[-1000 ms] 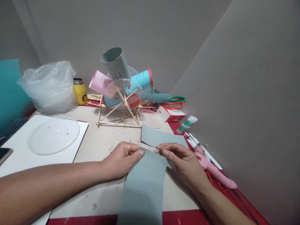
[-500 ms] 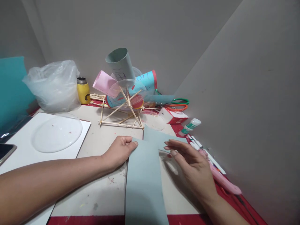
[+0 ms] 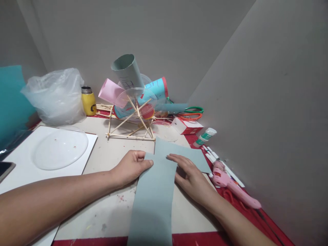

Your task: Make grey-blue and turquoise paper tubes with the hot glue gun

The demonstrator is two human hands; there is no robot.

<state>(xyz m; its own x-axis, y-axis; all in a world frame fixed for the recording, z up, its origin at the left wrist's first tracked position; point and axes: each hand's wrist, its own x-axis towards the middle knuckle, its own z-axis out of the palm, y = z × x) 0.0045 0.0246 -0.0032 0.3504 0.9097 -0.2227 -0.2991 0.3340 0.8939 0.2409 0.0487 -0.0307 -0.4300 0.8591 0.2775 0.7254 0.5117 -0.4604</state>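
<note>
A long grey-green paper strip (image 3: 153,201) runs from the table's middle towards me, its near end past the lower picture edge. My left hand (image 3: 132,167) pinches its far left corner between thumb and bent fingers. At the far right corner is my right hand (image 3: 193,179), fingers stretched over the strip's edge and thumb apart beside it. A second grey-green paper piece (image 3: 187,153) lies behind the strip, partly covered by it. Beyond stands a stick frame (image 3: 130,136) carrying clear plastic discs and paper tubes; the upper tube (image 3: 129,73) is grey-green.
On the left are a white sheet (image 3: 66,171) bearing a clear plastic lid (image 3: 60,150), a plastic bag (image 3: 56,97) and a yellow bottle (image 3: 89,102). Along the right lie a pink glue gun (image 3: 235,189), white pens (image 3: 212,155), a small white-green bottle (image 3: 205,137) and scissors (image 3: 191,116).
My right hand has moved left to the strip's far right corner, uncovering the glue gun. The strip's near end has swung slightly left; my left hand keeps its pinch.
</note>
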